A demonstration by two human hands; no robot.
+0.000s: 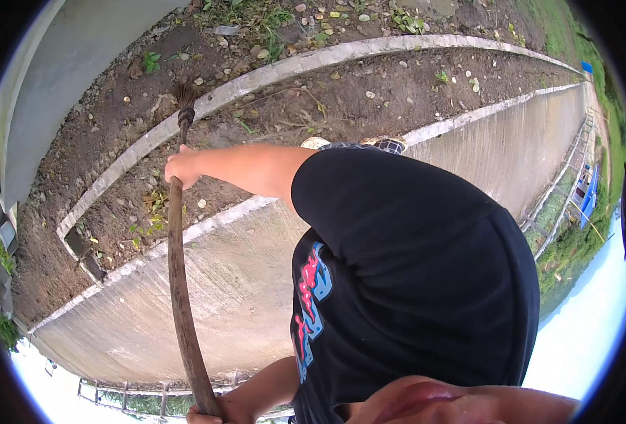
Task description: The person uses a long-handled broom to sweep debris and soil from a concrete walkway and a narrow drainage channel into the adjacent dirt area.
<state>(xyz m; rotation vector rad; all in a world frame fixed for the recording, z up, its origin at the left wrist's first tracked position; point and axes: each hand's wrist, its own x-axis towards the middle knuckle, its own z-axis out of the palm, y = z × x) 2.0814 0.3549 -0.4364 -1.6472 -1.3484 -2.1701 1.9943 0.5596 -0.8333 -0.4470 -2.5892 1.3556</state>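
Observation:
A twig broom with a long wooden handle (177, 272) runs from the lower edge up to its short dark bristles (184, 93). These bristles meet the dirt beside a pale concrete curb (133, 152). My right hand (184, 168) is closed around the lower part of the handle, a short way from the bristles, with the arm stretched out. At the lower edge my left hand (214, 415) is closed on the upper part of the handle, partly cut off by the frame.
Bare soil (270, 116) with scattered leaves and small plants lies between the curbs. A concrete path (242, 283) runs alongside, with a railing (164, 396) at its far side. A grey wall (73, 78) rises at the upper left. My shoes (391, 143) are near the inner curb.

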